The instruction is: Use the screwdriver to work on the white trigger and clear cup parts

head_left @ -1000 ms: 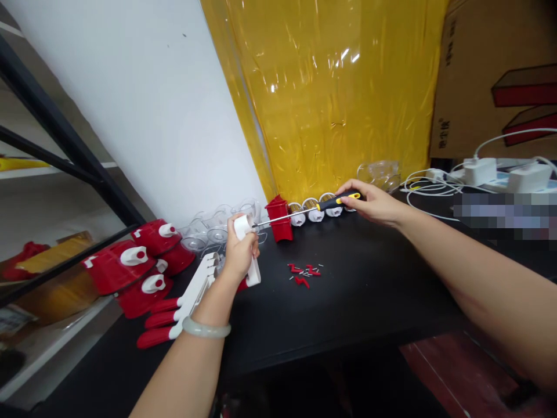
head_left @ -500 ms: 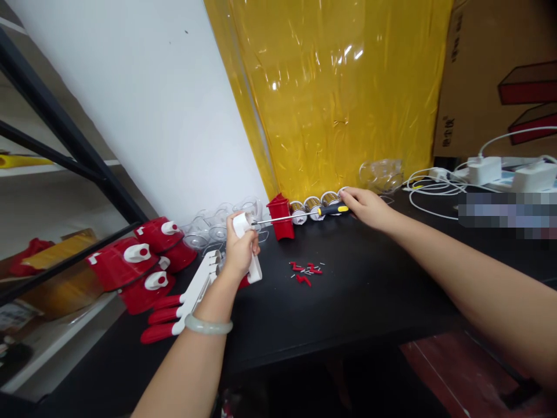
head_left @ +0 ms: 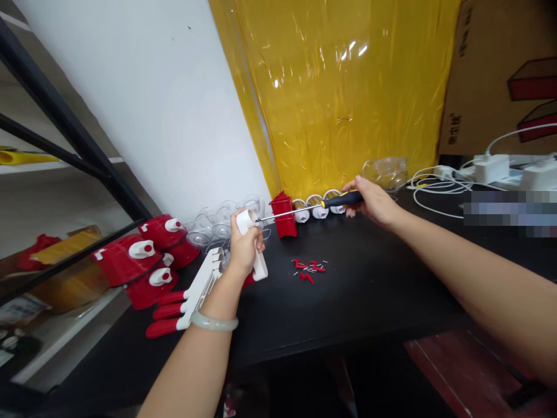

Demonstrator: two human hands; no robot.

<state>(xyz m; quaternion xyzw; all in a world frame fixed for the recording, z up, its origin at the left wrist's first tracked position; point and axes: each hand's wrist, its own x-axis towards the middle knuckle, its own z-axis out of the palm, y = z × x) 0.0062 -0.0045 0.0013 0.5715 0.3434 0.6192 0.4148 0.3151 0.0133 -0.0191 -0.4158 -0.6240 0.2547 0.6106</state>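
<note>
Behind black tabletop, noted yellow sheeting at 1 o'clock

Took clock face from centre of head view. At 7 to 8 o'clock, near centre, found left hand closed around white handle piece, ring end uppermost. At 3 o'clock, found right hand gripping screwdriver by dark handle, with shaft pointing toward left hand and tip at rim of ring end. Could not confirm seating of tip. Saw shaft pass in front of red trough. On tabletop at 5 o'clock, logged small red clips among short metal pieces. Nearer 3 o'clock, recorded white-and-gold cylinders between red trough and right hand. At 9 o'clock, noted transparent cups; at 8, stacked red housings and white handles with red grips. At 2 o'clock, observed brown carton behind white adapters.
</note>
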